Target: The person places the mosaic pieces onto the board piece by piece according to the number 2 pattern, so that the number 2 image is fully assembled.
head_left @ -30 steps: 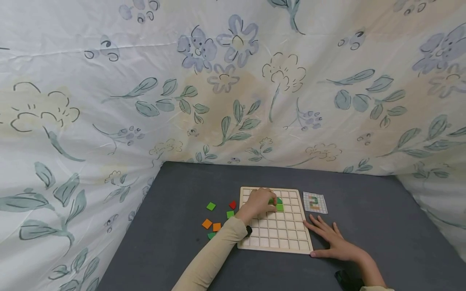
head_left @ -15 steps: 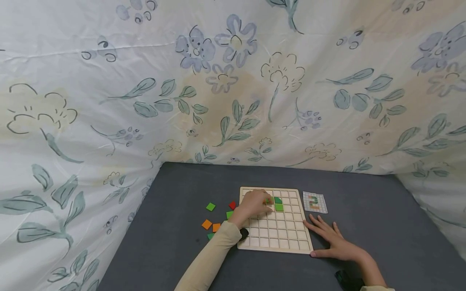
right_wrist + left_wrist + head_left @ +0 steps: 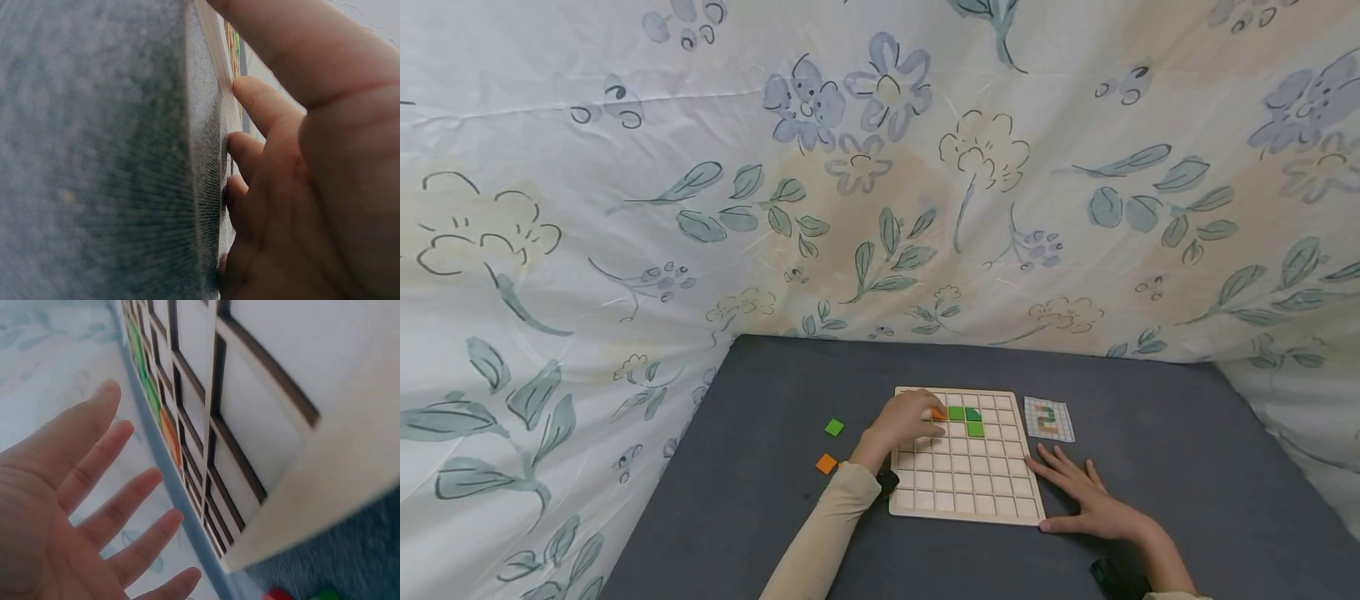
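In the head view my left hand (image 3: 901, 421) is over the upper left of a wooden grid board (image 3: 966, 504). Its fingertips are beside an orange tile (image 3: 938, 413) in the grid. To the right of that tile, in the same row, lie a light green tile (image 3: 956, 413) and a darker green piece (image 3: 973, 413). Below the darker piece sits another light green tile (image 3: 975, 429). The left wrist view has the left thumb and fingers spread, holding nothing. My right hand (image 3: 1093, 500) lies flat, thumb and fingertip touching the board's right edge.
A small printed pattern card (image 3: 1049, 419) lies right of the board. Left of it are a loose green tile (image 3: 834, 427) and an orange one (image 3: 826, 464). A red piece (image 3: 277, 594) shows beside the board in the left wrist view. A floral cloth (image 3: 880, 208) hangs behind the table.
My left hand has moved left across the board, from the green tiles to the orange tile, which now shows in the grid. The right hand has stayed in place.
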Demonstrator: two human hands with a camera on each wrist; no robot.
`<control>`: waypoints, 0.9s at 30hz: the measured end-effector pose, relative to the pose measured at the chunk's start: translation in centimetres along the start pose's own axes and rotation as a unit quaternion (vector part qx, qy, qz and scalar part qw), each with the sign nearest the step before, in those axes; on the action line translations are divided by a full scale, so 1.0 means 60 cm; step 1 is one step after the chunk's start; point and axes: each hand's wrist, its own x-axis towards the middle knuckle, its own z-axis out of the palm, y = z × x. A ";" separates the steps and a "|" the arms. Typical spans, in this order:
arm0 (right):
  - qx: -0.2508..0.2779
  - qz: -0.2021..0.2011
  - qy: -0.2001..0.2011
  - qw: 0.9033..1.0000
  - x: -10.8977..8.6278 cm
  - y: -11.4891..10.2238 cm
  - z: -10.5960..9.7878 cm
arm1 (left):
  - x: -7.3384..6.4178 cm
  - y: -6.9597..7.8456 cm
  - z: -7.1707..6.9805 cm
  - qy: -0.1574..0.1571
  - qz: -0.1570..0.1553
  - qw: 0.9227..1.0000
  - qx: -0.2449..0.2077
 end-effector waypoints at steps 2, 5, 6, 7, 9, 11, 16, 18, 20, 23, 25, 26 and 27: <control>0.001 -0.003 0.000 1.000 0.000 0.000 0.000 | -0.004 -0.003 -0.004 -0.001 -0.006 1.000 -0.008; 0.002 -0.006 0.001 1.000 0.000 -0.001 0.000 | -0.009 -0.008 -0.009 -0.002 -0.019 1.000 -0.017; 0.002 -0.006 0.001 1.000 0.000 -0.001 0.000 | -0.011 -0.010 -0.011 -0.002 -0.023 0.999 -0.023; 0.002 -0.007 0.001 1.000 0.000 -0.001 -0.001 | -0.013 -0.012 -0.013 -0.002 -0.028 0.999 -0.027; 0.001 -0.008 0.001 1.000 0.000 -0.001 -0.001 | -0.017 -0.014 -0.017 -0.003 -0.036 0.999 -0.038; 0.000 -0.009 0.001 1.000 0.000 -0.002 -0.002 | -0.021 -0.016 -0.021 -0.005 -0.042 0.998 -0.046; 0.000 -0.007 0.001 1.000 -0.001 -0.003 -0.002 | -0.032 -0.019 -0.029 -0.012 -0.060 0.996 -0.058; 0.000 -0.007 0.000 1.000 -0.001 -0.003 -0.002 | -0.037 -0.020 -0.033 -0.013 -0.064 0.996 -0.062; 0.000 -0.007 -0.001 1.000 -0.001 -0.002 -0.003 | -0.042 -0.024 -0.035 -0.010 -0.064 0.995 -0.072; 0.002 -0.006 -0.001 1.000 -0.001 -0.001 -0.003 | -0.052 -0.031 -0.037 0.000 -0.057 0.995 -0.086; 0.003 -0.005 -0.001 1.000 -0.001 -0.001 -0.003 | -0.059 -0.037 -0.038 0.006 -0.054 0.994 -0.091; 0.004 -0.004 -0.002 1.000 -0.001 -0.001 -0.003 | -0.062 -0.040 -0.038 0.009 -0.054 0.994 -0.090; 0.004 -0.003 -0.002 1.000 -0.001 -0.001 -0.002 | -0.066 -0.041 -0.040 0.011 -0.054 0.994 -0.089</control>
